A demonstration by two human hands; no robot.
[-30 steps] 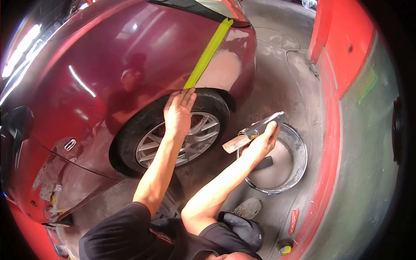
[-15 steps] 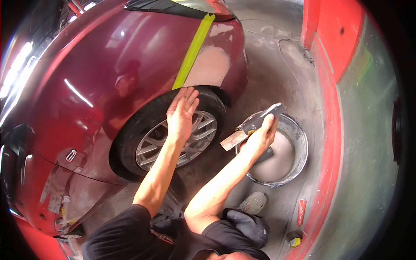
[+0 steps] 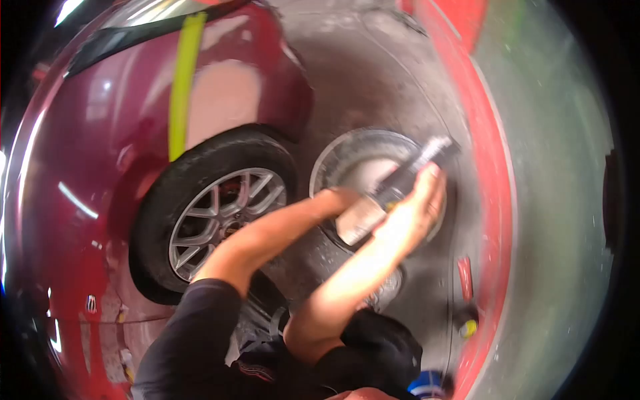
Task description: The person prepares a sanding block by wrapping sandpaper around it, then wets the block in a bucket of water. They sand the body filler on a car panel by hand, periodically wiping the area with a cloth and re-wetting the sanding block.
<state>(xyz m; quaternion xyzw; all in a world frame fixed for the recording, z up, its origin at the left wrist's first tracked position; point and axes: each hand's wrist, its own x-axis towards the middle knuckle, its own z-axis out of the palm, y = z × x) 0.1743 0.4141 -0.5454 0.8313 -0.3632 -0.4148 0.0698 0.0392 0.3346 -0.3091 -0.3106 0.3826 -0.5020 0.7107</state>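
The maroon car (image 3: 127, 100) fills the area left of the bucket, its wheel (image 3: 227, 220) just beside it. The bucket (image 3: 337, 155) itself stands on the floor, holding cloudy liquid (image 3: 370, 172). On the car, up and left of the bucket, are a dull pale patch (image 3: 223, 100) and, along its edge, a strip of yellow-green tape (image 3: 181, 93).

The right hand (image 3: 423, 200) is above the bucket's right side, its fingers grasping a blurred dark block (image 3: 407, 177). The left hand (image 3: 343, 200) reaches over the bucket's near-left part; the block and shadow hide its fingers, so I cannot tell whether they grip anything. From the block's lower end, over the bucket's near rim, juts a pale sheet (image 3: 357, 220). A slim red object (image 3: 465, 279) lies on the floor, right of and nearer than the bucket.

A loose or wet grip could let the block drop into the liquid and splash it; a forearm knocking the rim could tip the bucket; the sheet, if poorly pinned, could slip free.
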